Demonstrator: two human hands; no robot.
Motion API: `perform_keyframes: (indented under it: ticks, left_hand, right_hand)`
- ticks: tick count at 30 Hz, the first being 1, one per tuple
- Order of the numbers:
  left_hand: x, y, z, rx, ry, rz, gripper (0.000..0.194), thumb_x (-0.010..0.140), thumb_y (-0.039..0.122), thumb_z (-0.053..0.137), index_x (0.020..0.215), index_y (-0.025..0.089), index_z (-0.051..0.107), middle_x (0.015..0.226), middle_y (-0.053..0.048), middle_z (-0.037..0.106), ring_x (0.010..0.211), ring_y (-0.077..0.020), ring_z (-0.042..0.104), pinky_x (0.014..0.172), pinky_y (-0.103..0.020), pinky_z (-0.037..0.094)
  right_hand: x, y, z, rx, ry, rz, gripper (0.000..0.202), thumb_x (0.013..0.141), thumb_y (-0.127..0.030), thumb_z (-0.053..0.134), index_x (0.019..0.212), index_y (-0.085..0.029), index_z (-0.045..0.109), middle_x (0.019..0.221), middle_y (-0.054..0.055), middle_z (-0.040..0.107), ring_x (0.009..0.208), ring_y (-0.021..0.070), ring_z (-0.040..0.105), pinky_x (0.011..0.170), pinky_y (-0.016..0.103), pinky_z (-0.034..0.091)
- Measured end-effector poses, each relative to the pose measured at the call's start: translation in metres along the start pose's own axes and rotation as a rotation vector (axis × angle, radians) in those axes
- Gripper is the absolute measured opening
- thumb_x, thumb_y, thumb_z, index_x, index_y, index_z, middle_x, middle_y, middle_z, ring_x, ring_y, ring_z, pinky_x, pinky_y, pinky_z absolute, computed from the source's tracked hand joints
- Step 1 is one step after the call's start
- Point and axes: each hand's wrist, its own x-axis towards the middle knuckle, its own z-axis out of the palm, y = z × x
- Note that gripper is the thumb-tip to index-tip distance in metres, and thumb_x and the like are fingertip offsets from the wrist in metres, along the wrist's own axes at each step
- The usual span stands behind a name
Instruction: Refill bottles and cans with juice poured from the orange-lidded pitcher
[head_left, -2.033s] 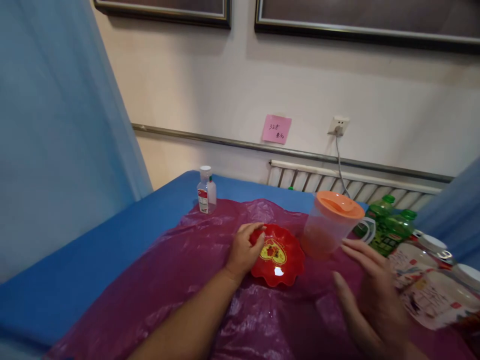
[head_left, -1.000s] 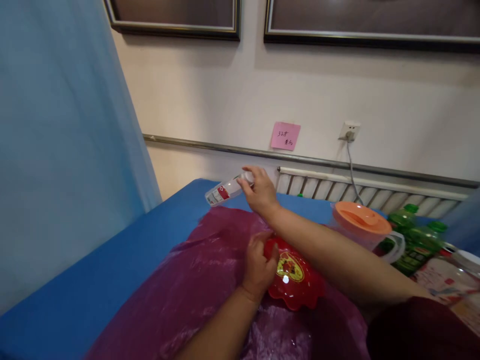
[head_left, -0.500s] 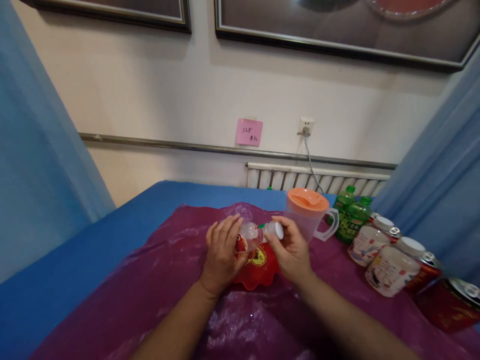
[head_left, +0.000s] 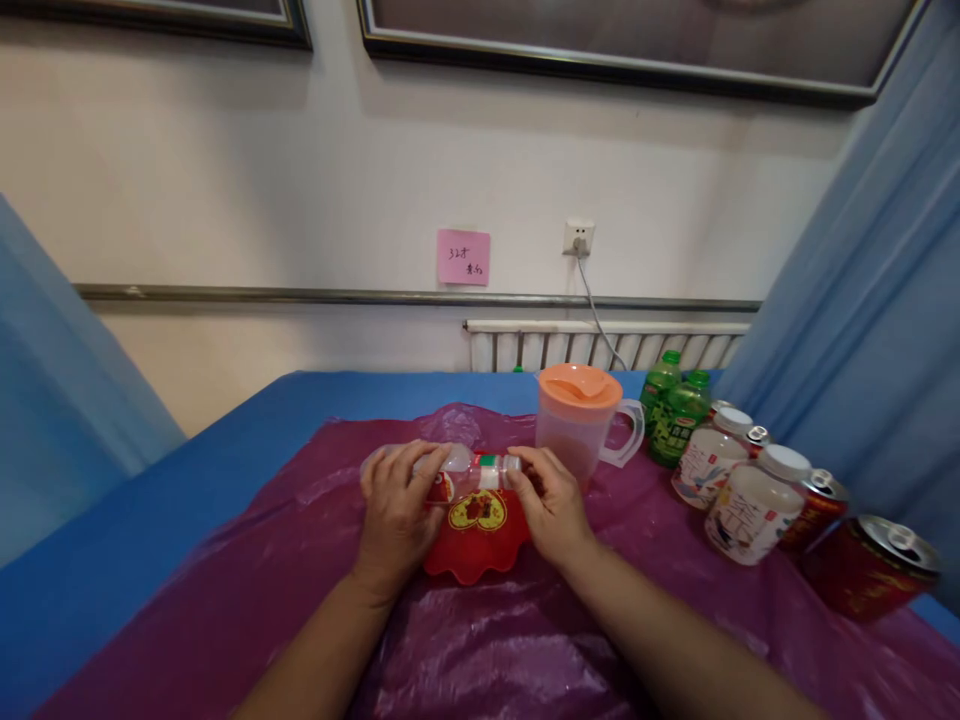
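A clear plastic bottle (head_left: 459,468) with a red and green label lies sideways between my hands, its neck pointing right. My left hand (head_left: 400,505) is wrapped over the bottle's body. At the neck end, the fingers of my right hand (head_left: 551,500) pinch the white cap (head_left: 512,466), which they partly cover. Below the bottle is a red scalloped plate (head_left: 476,550) with a yellow printed design, lying on purple plastic sheeting (head_left: 480,650). Just beyond my right hand stands a translucent pitcher (head_left: 568,430) with an orange lid.
On the right stand green bottles (head_left: 681,420), white-capped jars (head_left: 757,505) and red cans (head_left: 874,565). Blue cloth (head_left: 247,450) covers the table under the sheeting. Behind it are a radiator (head_left: 540,348) and a wall socket (head_left: 579,237). A blue curtain (head_left: 847,300) hangs at the right.
The bottle has turned from tilted toward me to lying level across, its cap now pointing right. Both hands stay on it. The whole view has shifted, so the surroundings appear farther left.
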Motion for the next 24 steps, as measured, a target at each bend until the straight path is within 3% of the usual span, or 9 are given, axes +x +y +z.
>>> perform_keyframes:
  ticks: [10, 17, 21, 24]
  left_hand:
    - [-0.002, -0.006, 0.003, 0.000, 0.027, 0.020, 0.045, 0.087, 0.016, 0.059, 0.132, 0.023, 0.056, 0.118, -0.013, 0.066, 0.112, -0.0303, 0.059, 0.109, -0.053, 0.033]
    - [-0.004, -0.012, 0.008, -0.025, 0.002, -0.020, 0.053, 0.084, 0.016, 0.061, 0.136, 0.023, 0.054, 0.124, -0.013, 0.064, 0.117, -0.0314, 0.057, 0.109, -0.051, 0.034]
    - [-0.005, -0.011, 0.008, -0.033, -0.013, -0.013, 0.056, 0.084, 0.017, 0.061, 0.138, 0.023, 0.053, 0.126, -0.013, 0.063, 0.119, -0.0316, 0.057, 0.111, -0.052, 0.032]
    - [-0.005, -0.011, 0.007, -0.028, -0.004, -0.006, 0.056, 0.084, 0.016, 0.061, 0.138, 0.025, 0.053, 0.125, -0.013, 0.064, 0.119, -0.0315, 0.057, 0.111, -0.052, 0.032]
  right_hand:
    - [-0.003, -0.002, 0.001, -0.027, 0.010, -0.161, 0.026, 0.099, -0.021, 0.055, 0.124, -0.021, 0.063, 0.105, 0.008, 0.066, 0.095, 0.0197, 0.064, 0.085, 0.033, 0.054]
    - [-0.005, -0.007, -0.003, -0.100, -0.041, -0.287, 0.043, 0.095, -0.013, 0.055, 0.134, -0.030, 0.058, 0.132, 0.009, 0.055, 0.119, 0.0230, 0.057, 0.103, 0.043, 0.050]
    - [-0.006, -0.010, -0.005, -0.141, -0.024, -0.216, 0.054, 0.095, -0.027, 0.062, 0.146, -0.028, 0.048, 0.141, 0.012, 0.051, 0.129, 0.0276, 0.053, 0.109, 0.049, 0.046]
    - [-0.004, -0.008, -0.007, -0.134, -0.020, -0.132, 0.042, 0.098, -0.033, 0.060, 0.139, -0.025, 0.056, 0.122, 0.011, 0.064, 0.114, 0.0252, 0.062, 0.101, 0.044, 0.052]
